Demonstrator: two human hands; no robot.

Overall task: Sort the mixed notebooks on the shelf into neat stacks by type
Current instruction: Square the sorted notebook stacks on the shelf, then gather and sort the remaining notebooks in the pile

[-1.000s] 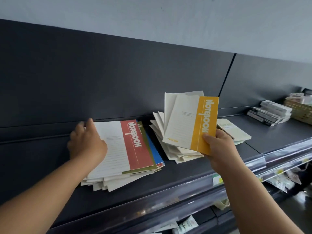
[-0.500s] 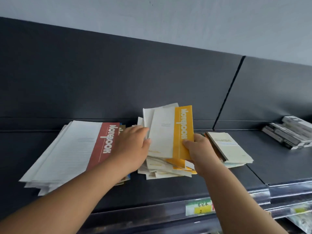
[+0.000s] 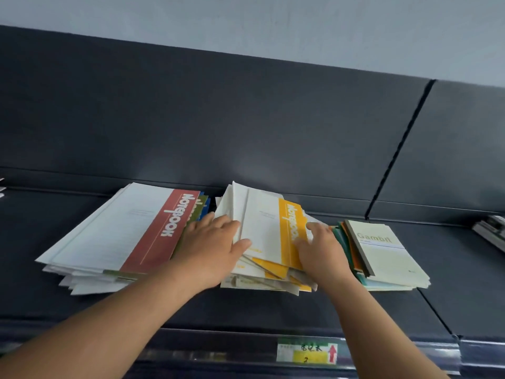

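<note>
Three piles of notebooks lie on the dark shelf. The left pile is topped by a white notebook with a red band. The untidy middle pile has a white notebook with a yellow band on top. My left hand clasps this pile's left edge, thumb on the top cover. My right hand presses on its right side, fingers over the yellow band. A smaller pale green notebook pile lies right beside my right hand.
The dark back panel rises just behind the piles. A price label sits on the shelf's front rail. Some boxed items show at the far right edge.
The yellow-banded notebook held upright in my right hand has come down flat onto the middle pile. My left hand left the red-banded pile and now holds the middle pile's left side.
</note>
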